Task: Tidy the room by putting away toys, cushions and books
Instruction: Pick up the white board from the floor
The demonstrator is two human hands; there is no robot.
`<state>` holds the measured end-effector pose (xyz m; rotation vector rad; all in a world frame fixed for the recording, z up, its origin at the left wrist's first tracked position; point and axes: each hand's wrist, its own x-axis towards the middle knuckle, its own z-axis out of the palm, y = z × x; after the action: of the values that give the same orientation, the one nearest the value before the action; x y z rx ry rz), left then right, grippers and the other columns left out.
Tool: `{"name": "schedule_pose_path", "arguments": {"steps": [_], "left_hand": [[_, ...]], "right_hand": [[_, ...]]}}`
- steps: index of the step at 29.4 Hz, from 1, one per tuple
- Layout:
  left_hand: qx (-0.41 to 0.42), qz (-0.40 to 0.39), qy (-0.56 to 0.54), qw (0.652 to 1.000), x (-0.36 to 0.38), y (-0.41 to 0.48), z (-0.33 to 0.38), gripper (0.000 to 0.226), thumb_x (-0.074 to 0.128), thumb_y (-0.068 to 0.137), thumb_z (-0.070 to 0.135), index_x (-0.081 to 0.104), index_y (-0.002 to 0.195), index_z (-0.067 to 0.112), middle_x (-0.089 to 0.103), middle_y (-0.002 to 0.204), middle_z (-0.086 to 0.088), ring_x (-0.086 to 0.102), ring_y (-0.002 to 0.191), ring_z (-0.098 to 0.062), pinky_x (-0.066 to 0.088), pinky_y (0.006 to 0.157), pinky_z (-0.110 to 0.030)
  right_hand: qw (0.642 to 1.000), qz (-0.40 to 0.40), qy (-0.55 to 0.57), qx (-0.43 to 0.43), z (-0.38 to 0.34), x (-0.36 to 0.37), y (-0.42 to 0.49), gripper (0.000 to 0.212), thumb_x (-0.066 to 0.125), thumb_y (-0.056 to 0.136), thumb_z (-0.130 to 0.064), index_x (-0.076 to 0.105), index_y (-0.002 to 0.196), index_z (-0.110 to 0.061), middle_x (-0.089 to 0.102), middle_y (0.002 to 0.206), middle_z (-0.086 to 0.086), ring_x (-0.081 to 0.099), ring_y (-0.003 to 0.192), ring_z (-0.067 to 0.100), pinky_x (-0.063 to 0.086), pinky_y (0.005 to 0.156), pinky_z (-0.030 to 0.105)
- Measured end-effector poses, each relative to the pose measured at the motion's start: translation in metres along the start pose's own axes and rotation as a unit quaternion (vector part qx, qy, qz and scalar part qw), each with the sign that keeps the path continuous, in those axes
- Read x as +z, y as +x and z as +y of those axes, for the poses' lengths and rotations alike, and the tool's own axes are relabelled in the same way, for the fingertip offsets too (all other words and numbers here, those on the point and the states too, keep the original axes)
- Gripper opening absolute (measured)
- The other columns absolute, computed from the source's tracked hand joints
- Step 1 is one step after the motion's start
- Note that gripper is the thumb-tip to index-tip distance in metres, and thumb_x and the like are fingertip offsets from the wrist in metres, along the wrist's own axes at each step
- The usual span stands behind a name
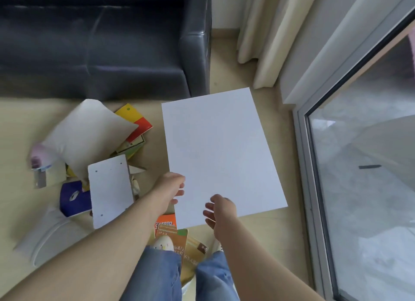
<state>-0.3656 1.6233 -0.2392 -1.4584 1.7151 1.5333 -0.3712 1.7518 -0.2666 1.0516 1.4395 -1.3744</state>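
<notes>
A large white book (221, 152), plain cover up, is held above the floor in front of me. My left hand (174, 188) grips its near left edge. My right hand (221, 210) hovers at the near edge with fingers spread, just short of the cover. On the floor to the left lie a cream cushion (89, 136), a yellow-and-red book (137, 120), a smaller white book (110, 190), a purple book (75, 198) and orange books (173, 235) by my feet.
A dark leather sofa (101, 42) stands at the back left. Cream curtains (262, 31) hang at the back right beside a sliding glass door (314, 188). A white cushion (42, 235) lies at the near left on the wooden floor (226, 71).
</notes>
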Motion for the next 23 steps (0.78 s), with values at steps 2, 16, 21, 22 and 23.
{"name": "schedule_pose_path", "arguments": {"steps": [2, 16, 21, 22, 23], "left_hand": [[-0.008, 0.003, -0.001, 1.000, 0.005, 0.000, 0.002, 0.006, 0.047, 0.095, 0.016, 0.049, 0.101, 0.017, 0.057, 0.096, -0.006, 0.057, 0.087, -0.022, 0.042, 0.076, -0.032], [-0.056, 0.020, 0.082, 0.995, -0.017, 0.149, 0.060, 0.041, 0.050, 0.091, 0.018, 0.038, 0.129, 0.009, 0.043, 0.083, 0.001, 0.042, 0.072, -0.016, 0.039, 0.075, -0.030], [-0.197, -0.064, -0.037, 0.978, -0.016, 0.167, 0.033, 0.029, 0.060, 0.089, 0.032, 0.056, 0.115, 0.018, 0.064, 0.106, -0.008, 0.060, 0.088, -0.029, 0.051, 0.072, -0.038], [-0.192, -0.071, -0.051, 0.977, -0.013, 0.166, 0.032, 0.023, 0.059, 0.089, 0.033, 0.060, 0.106, 0.017, 0.065, 0.097, -0.008, 0.061, 0.083, -0.029, 0.051, 0.072, -0.038], [-0.192, -0.076, -0.057, 0.977, -0.007, 0.167, 0.031, 0.020, 0.058, 0.089, 0.035, 0.062, 0.098, 0.017, 0.065, 0.091, -0.007, 0.060, 0.080, -0.029, 0.050, 0.075, -0.039]], "right_hand": [[1.000, -0.002, -0.008, 0.008, -0.006, -0.003, 0.004, 0.014, 0.041, 0.093, -0.013, 0.053, 0.101, -0.007, 0.057, 0.092, 0.008, 0.053, 0.069, 0.019, 0.041, 0.063, 0.028], [0.992, 0.073, 0.090, 0.044, -0.064, 0.099, 0.090, 0.039, 0.040, 0.091, -0.008, 0.044, 0.126, 0.009, 0.041, 0.076, 0.006, 0.038, 0.068, 0.020, 0.029, 0.056, 0.025], [0.954, 0.164, -0.252, -0.015, -0.043, 0.097, 0.099, 0.060, 0.040, 0.087, -0.024, 0.024, 0.142, -0.041, 0.000, 0.157, -0.005, 0.009, 0.142, 0.023, 0.023, 0.103, 0.042], [0.945, 0.152, -0.287, -0.038, -0.039, 0.095, 0.100, 0.064, 0.042, 0.086, -0.025, 0.019, 0.141, -0.046, -0.010, 0.157, -0.006, -0.002, 0.144, 0.025, 0.020, 0.104, 0.045], [0.939, 0.137, -0.312, -0.055, -0.034, 0.092, 0.103, 0.066, 0.044, 0.084, -0.027, 0.016, 0.141, -0.048, -0.017, 0.157, -0.004, -0.008, 0.144, 0.030, 0.020, 0.105, 0.047]]}}
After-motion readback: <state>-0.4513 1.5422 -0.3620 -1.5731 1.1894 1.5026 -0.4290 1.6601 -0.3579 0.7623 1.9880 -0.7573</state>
